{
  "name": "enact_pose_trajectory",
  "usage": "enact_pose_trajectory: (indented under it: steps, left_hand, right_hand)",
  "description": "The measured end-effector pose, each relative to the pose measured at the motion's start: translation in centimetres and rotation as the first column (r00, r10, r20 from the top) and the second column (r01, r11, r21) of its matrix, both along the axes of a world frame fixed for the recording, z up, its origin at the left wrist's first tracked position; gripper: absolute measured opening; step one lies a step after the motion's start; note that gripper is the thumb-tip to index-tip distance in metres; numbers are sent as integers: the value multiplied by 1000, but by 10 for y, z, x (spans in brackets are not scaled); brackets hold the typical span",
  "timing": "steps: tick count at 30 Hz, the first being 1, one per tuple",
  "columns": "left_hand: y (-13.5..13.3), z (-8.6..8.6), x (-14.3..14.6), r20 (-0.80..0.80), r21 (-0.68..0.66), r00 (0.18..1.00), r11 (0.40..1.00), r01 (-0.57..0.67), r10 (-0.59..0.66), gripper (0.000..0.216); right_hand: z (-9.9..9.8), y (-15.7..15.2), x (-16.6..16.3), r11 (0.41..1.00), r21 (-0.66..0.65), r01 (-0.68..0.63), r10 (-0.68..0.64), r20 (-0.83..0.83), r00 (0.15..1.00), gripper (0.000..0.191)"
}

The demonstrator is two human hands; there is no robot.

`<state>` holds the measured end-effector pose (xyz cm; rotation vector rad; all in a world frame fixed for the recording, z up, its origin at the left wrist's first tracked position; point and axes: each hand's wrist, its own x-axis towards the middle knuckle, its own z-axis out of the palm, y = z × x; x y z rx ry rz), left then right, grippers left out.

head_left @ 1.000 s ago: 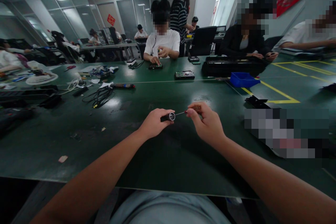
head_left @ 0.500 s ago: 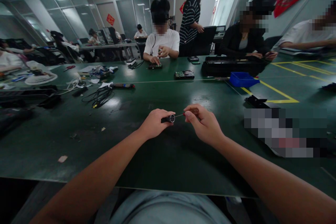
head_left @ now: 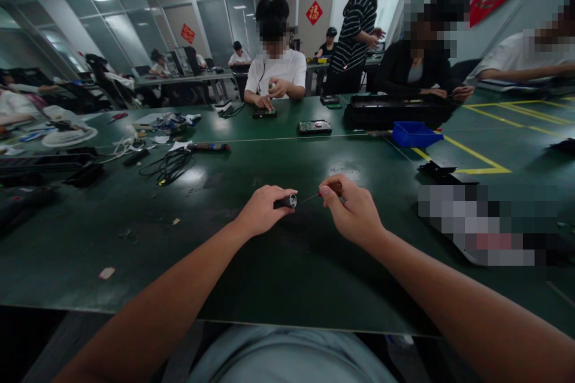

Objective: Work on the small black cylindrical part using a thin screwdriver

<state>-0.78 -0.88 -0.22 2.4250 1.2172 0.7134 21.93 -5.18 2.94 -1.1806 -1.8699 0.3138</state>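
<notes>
My left hand (head_left: 260, 210) is closed around a short black cylinder (head_left: 284, 201), gripped between thumb and fingers. The cylinder's round end has a metal rim and faces right, toward my other hand; small details inside it are too fine to make out. In my right hand (head_left: 354, 208) is a screwdriver (head_left: 336, 189) with a reddish-brown handle, held in a pinch. Its thin shaft points left, and the tip is a small gap away from the cylinder's rimmed end. Both hands are just above the green table (head_left: 287, 275).
Left on the table lie a black cable (head_left: 168, 166), a dark pen-like tool (head_left: 209, 147) and a white fan (head_left: 69, 133). Ahead is a hard drive (head_left: 314, 126); a blue bin (head_left: 415, 134) stands right of it. A co-worker (head_left: 276, 75) works opposite.
My right hand has drawn slightly right, taking the screwdriver tip away from the cylinder's end. The cylinder has shifted a little left and turned. A standing person in stripes has moved right.
</notes>
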Motion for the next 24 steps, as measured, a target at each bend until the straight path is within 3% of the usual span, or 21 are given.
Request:
enact_pose_trajectory:
  steps: [5,24]
  left_hand:
    - [0,1,1,-9,-7,1000,1000,25,-25,44]
    - [-1,1,2,-26,-17,999,999,27,-27,44]
  right_hand:
    - [-1,-1,0,999,-20,-36,35,-79,996,16]
    - [-1,1,0,995,-48,-87,87,-5,996,14]
